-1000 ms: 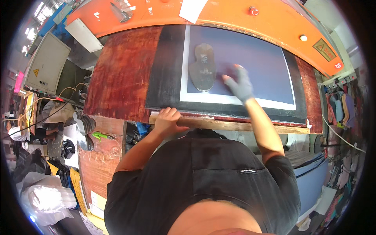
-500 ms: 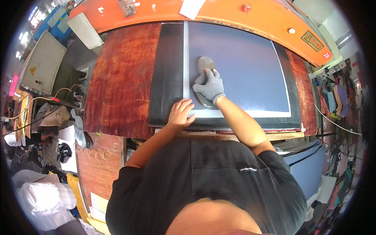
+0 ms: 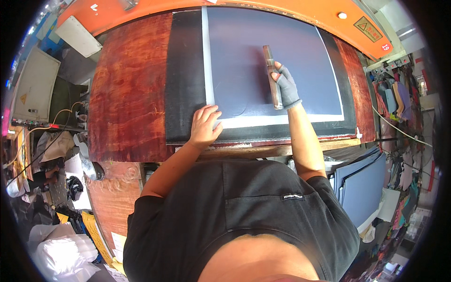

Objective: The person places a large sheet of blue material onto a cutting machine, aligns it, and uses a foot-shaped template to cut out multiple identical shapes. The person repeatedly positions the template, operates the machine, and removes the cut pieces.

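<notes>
My right hand [image 3: 286, 87], in a grey glove with bare fingertips, grips a sole-shaped metal cutting die [image 3: 273, 80]. The die is tipped on its side, its narrow edge showing, and its shadow falls on the dark blue-grey sheet [image 3: 235, 61]. Whether it touches the sheet I cannot tell. A faint curved line marks the sheet near its lower left. White margins run along the sheet's edges. Bare, my left hand [image 3: 205, 126] lies with fingers stretched out at the sheet's near left corner, over the black mat [image 3: 185, 94].
Beyond the sheet stands an orange machine beam [image 3: 324, 11]. Reddish-brown board [image 3: 127, 94] extends on both sides of the mat. More blue-grey sheets [image 3: 361, 188] are stacked at my lower right. A grey cabinet [image 3: 35, 89] and clear plastic bags [image 3: 63, 254] are on the left.
The die, lying flat at the sheet's left before, is now tilted up and has moved right with my right hand. My left hand stays at the corner. The whole view has shifted slightly.
</notes>
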Demonstrator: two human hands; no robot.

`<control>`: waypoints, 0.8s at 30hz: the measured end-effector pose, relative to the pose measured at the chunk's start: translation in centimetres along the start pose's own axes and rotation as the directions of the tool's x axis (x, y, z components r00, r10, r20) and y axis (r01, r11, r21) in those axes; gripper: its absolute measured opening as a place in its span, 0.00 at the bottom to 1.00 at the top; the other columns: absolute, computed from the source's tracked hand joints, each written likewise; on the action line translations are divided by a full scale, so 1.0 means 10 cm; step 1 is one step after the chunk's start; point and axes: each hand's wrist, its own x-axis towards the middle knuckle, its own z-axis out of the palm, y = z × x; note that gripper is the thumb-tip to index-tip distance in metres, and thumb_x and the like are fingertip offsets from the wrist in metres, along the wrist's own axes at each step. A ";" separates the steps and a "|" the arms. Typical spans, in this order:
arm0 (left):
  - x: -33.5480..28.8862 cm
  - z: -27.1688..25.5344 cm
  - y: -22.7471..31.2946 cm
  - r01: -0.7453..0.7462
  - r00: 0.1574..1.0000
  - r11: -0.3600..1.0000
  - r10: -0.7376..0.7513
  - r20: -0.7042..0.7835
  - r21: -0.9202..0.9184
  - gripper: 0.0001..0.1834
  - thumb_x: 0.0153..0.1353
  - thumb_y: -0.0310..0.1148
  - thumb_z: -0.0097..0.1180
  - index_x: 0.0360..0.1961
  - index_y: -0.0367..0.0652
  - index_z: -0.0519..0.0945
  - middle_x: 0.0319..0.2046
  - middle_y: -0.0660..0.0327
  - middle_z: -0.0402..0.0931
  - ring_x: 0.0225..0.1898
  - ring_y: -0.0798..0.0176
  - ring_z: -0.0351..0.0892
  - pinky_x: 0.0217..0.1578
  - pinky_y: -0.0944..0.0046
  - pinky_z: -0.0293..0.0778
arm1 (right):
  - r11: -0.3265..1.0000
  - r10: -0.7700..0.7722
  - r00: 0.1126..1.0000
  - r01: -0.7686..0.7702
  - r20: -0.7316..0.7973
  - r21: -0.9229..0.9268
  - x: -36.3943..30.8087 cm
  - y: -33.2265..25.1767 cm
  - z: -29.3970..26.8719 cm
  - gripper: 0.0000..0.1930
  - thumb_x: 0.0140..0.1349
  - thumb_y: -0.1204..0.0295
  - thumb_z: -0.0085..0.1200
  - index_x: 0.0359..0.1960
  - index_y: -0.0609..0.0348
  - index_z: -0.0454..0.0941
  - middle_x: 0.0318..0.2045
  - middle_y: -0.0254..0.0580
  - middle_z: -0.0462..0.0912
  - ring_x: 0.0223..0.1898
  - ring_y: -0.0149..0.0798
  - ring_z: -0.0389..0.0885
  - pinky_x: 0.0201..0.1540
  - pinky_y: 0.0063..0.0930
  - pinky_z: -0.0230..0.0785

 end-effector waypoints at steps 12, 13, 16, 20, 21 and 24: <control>0.05 0.05 0.01 0.033 0.999 0.999 -0.034 -0.033 -0.035 0.14 0.45 0.29 0.59 0.37 0.40 0.77 0.47 0.56 0.73 0.53 0.51 0.69 0.54 0.52 0.63 | 0.079 -0.127 0.992 0.028 0.018 -0.996 -0.06 0.04 0.29 0.42 0.35 0.49 0.65 0.57 0.51 0.70 0.61 0.51 0.63 0.57 0.58 0.64 0.58 0.42 0.63; 0.05 0.06 0.01 0.031 0.998 0.999 -0.033 -0.049 -0.043 0.14 0.45 0.29 0.58 0.37 0.40 0.77 0.47 0.56 0.73 0.52 0.50 0.69 0.54 0.52 0.63 | 0.088 -0.118 0.993 0.025 0.015 -0.996 -0.05 0.03 0.29 0.43 0.35 0.49 0.65 0.57 0.52 0.70 0.61 0.51 0.63 0.57 0.57 0.64 0.57 0.42 0.64; 0.06 0.07 -0.01 0.036 0.999 0.998 -0.038 -0.036 -0.043 0.14 0.45 0.29 0.58 0.37 0.40 0.77 0.47 0.57 0.73 0.52 0.50 0.69 0.54 0.52 0.63 | 0.109 -0.124 0.992 0.025 0.011 -0.994 -0.04 0.01 0.28 0.42 0.36 0.49 0.65 0.57 0.52 0.70 0.61 0.51 0.63 0.58 0.57 0.64 0.57 0.42 0.64; 0.06 0.07 0.00 0.029 0.999 1.000 -0.029 -0.032 -0.013 0.16 0.45 0.30 0.59 0.38 0.40 0.76 0.49 0.55 0.72 0.53 0.50 0.68 0.55 0.52 0.62 | 0.077 -0.140 0.990 0.045 0.034 -0.996 -0.07 0.03 0.30 0.43 0.36 0.48 0.65 0.57 0.52 0.70 0.61 0.51 0.63 0.58 0.57 0.64 0.58 0.42 0.63; 0.07 0.06 0.03 0.026 0.999 1.000 -0.026 -0.037 0.004 0.18 0.45 0.30 0.59 0.40 0.39 0.76 0.50 0.55 0.71 0.53 0.50 0.68 0.55 0.52 0.61 | 0.072 -0.140 0.989 0.048 0.037 -0.996 -0.07 0.04 0.30 0.43 0.36 0.47 0.65 0.57 0.52 0.70 0.61 0.51 0.63 0.58 0.57 0.64 0.58 0.42 0.63; 0.10 0.06 0.17 0.109 0.993 0.991 -0.106 -0.043 0.071 0.25 0.46 0.33 0.60 0.48 0.38 0.72 0.52 0.52 0.69 0.54 0.49 0.67 0.56 0.51 0.60 | 0.047 -0.111 0.992 0.067 0.062 -0.997 -0.04 0.08 0.23 0.43 0.39 0.46 0.63 0.58 0.52 0.68 0.62 0.52 0.61 0.58 0.57 0.63 0.59 0.41 0.62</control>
